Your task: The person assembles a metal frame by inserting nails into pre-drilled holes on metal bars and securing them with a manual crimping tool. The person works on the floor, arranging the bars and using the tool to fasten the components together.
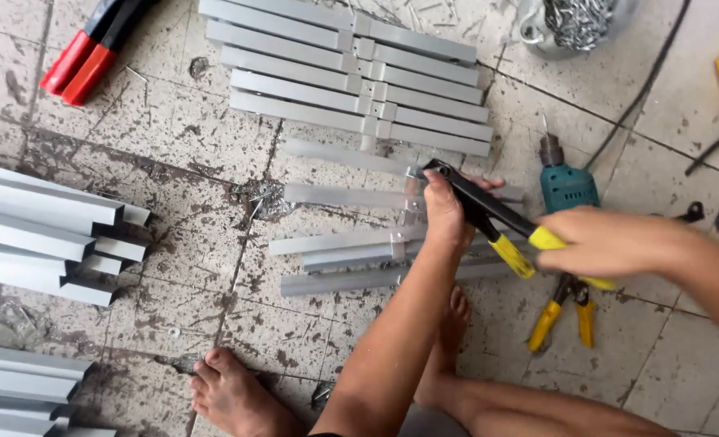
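My left hand (pixel 444 214) grips the black head of a hand riveter (pixel 489 218), whose nose rests on a joint of grey aluminium slats (pixel 335 243) lying on the tiled floor. My right hand (pixel 598 243) is closed around the riveter's yellow handles, to the right of the slats. Several slats joined by a thin cross strip lie fanned under the tool. A neater joined row of slats (pixel 343 77) lies further away. My bare feet rest near the bottom of the view.
A teal power drill (pixel 566 184) lies just behind my right hand, and yellow-handled pliers (pixel 566 311) below it. Stacked grey profiles (pixel 44 235) sit at left, red-handled cutters (pixel 84 53) at top left, and a bag of metal fasteners (pixel 574 20) at top right.
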